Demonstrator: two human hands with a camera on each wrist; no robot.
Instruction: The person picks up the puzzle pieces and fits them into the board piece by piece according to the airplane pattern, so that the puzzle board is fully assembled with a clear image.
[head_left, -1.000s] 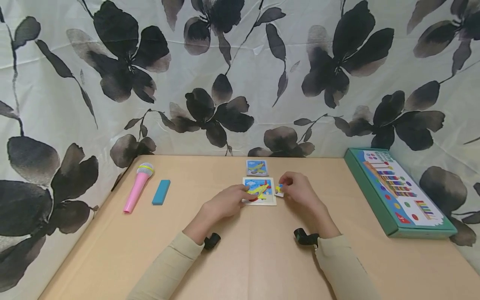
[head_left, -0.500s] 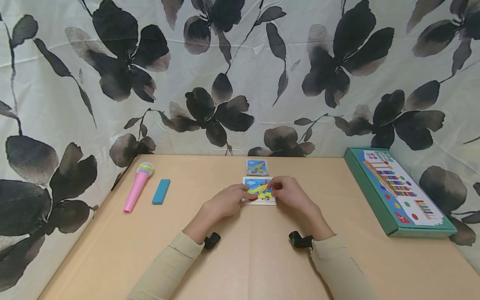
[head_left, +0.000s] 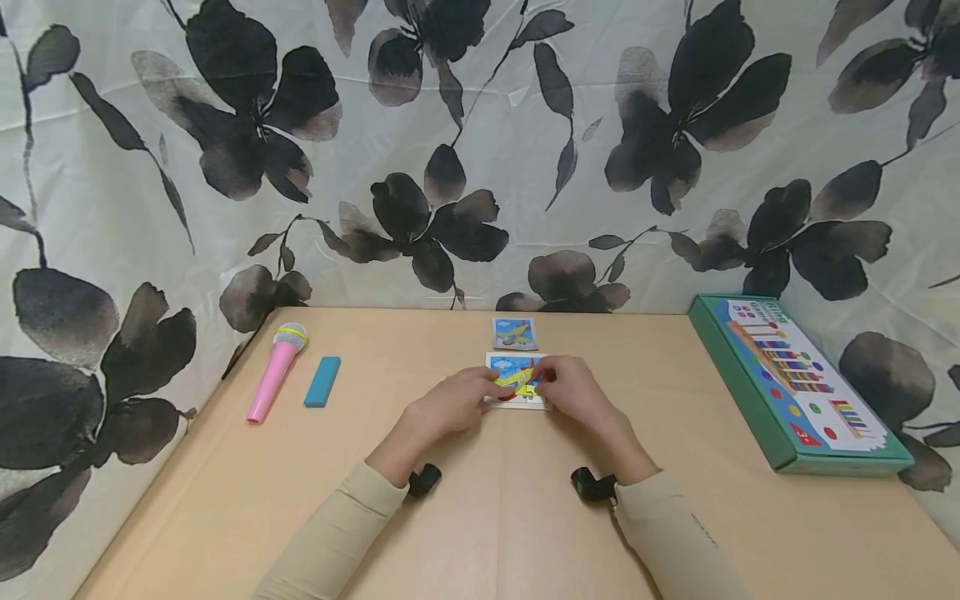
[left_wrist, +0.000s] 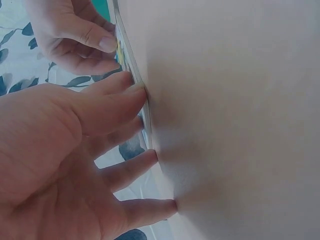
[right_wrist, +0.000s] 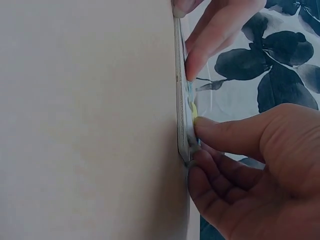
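A jigsaw puzzle board [head_left: 527, 406] with a white border lies on the table, showing a yellow airplane with red parts on blue sky. My left hand [head_left: 453, 402] rests at its left side. The thumb touches the near edge, one finger lies on the picture, and other fingertips touch the table, as the left wrist view shows. My right hand [head_left: 581, 390] pinches a small puzzle piece at the board's right side; a yellow bit of this piece [right_wrist: 195, 111] shows by the thumb in the right wrist view. The fingers hide most of it.
Just behind the board lies a smaller airplane picture [head_left: 514, 333]. A pink toy microphone [head_left: 275, 375] and a blue block [head_left: 322, 382] lie at the left. A green box [head_left: 795, 387] stands at the right. A flowered cloth [head_left: 555, 150] hangs along the table's back.
My right hand has moved left with the puzzle piece, from beside the board to over its right side, then slightly lower. The left hand has stayed in place.
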